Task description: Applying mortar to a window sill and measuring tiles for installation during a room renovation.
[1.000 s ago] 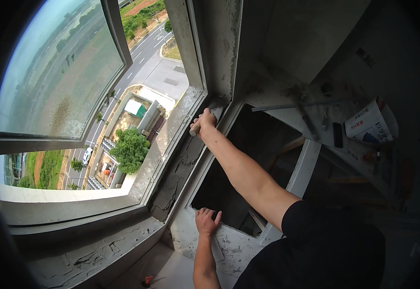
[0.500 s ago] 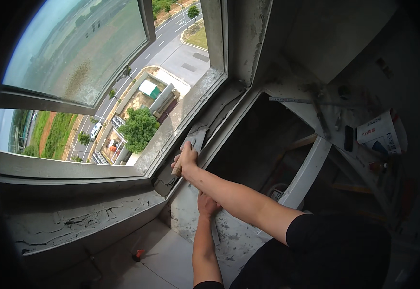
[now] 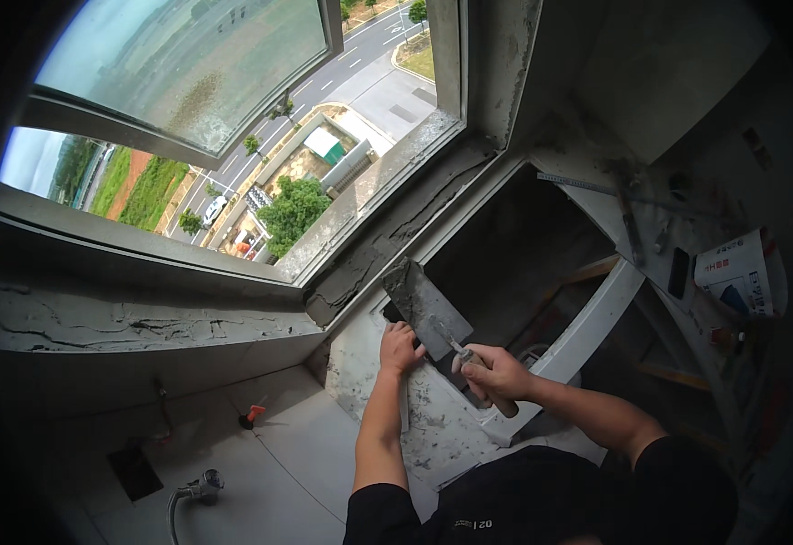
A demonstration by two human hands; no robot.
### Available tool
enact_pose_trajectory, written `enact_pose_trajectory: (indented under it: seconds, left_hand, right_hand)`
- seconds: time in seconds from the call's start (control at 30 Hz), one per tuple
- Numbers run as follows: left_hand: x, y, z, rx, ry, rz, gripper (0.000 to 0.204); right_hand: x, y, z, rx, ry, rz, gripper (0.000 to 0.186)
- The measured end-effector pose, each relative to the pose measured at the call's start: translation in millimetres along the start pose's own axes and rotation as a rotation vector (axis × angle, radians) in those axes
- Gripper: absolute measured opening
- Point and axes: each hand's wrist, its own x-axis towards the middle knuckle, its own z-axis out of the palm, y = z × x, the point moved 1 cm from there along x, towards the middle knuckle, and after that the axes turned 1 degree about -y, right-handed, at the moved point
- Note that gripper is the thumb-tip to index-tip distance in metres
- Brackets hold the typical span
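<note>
My right hand (image 3: 494, 372) is wrapped round the handle of a trowel (image 3: 443, 318). Its flat blade points up and left over the opening, with wet grey mortar on the far end. My left hand (image 3: 400, 347) is closed over the edge of the speckled white countertop (image 3: 351, 354), just left of the blade; its fingertips are partly hidden. Beyond both hands, grey mortar (image 3: 396, 234) lies in a rough, cracked band along the window sill.
An open window (image 3: 205, 154) looks down on a road far below. A dark cutout (image 3: 505, 245) gapes in the countertop. To the right are a white bucket (image 3: 737, 277), a phone (image 3: 679, 272) and a ruler (image 3: 573, 183). A shower head (image 3: 204, 486) sits lower left.
My right hand has drawn the trowel back from the sill, toward me and to the right, over the cutout. My left hand now shows at the countertop edge. The view has shifted.
</note>
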Motion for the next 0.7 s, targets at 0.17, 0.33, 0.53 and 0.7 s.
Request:
enact_pose_trajectory:
  seconds: [0.17,0.33,0.53,0.7]
  left_hand:
    - [2.4,20.9,-11.1,-0.042,0.102,-0.007,0.043]
    - [23.8,59.1,-10.2,0.047,0.157,-0.072,0.02]
    - [53.9,234.4,53.2,-0.381,0.073,-0.266,0.043]
    - [52.9,395.6,156.9,-0.137,-0.141,0.051,0.104]
  right_hand:
    - [-185.1,-1.8,-90.1,-0.513,0.281,0.036,0.033]
    - [-360.0,77.7,-113.2,-0.325,0.707,0.11,0.035]
    - [-500.5,243.5,-124.5,0.11,1.11,0.167,0.048]
    - [-634.5,421.0,-146.4,0.101,1.263,0.119,0.055]
